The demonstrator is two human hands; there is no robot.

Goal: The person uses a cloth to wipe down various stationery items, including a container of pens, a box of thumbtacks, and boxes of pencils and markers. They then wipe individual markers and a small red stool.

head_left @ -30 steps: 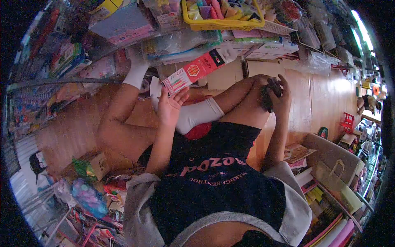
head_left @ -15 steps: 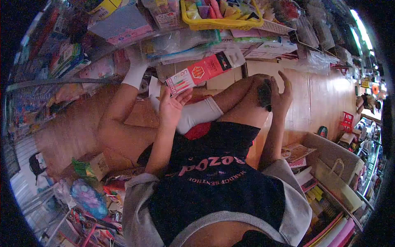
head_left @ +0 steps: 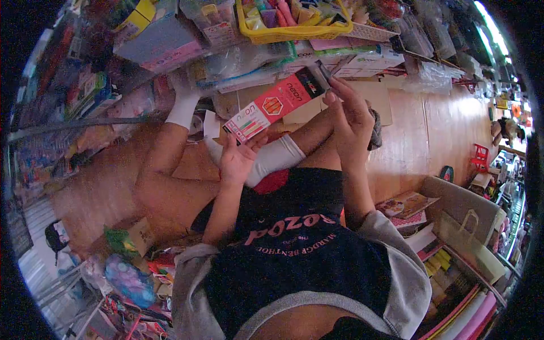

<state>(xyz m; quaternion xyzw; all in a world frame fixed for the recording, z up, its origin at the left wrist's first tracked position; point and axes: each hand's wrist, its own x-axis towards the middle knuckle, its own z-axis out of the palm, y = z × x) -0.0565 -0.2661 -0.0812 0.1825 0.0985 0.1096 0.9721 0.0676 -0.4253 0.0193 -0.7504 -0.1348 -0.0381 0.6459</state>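
Note:
A slim box of neon pencils [head_left: 276, 105], red and white with a black end and pencils pictured on it, is held aslant above my crossed legs. My left hand [head_left: 238, 161] holds its lower left end, palm turned up, with the fingers partly behind the box. At the upper right, the black end lies against the fingers of my right hand [head_left: 352, 116], thumb and fingertips closing on it. A white sock [head_left: 277, 158] on my leg shows just below the box.
Ahead stands a shelf with a yellow basket [head_left: 294, 33] of colourful packets and several plastic-wrapped goods. An open cardboard box [head_left: 462, 207] sits at the right on the wooden floor [head_left: 419, 136]. Bagged items, among them a blue bag [head_left: 129, 280], lie at the lower left.
My right hand has moved left from beside my knee to the black end of the pencil box and has closed on it. My left hand still holds the other end.

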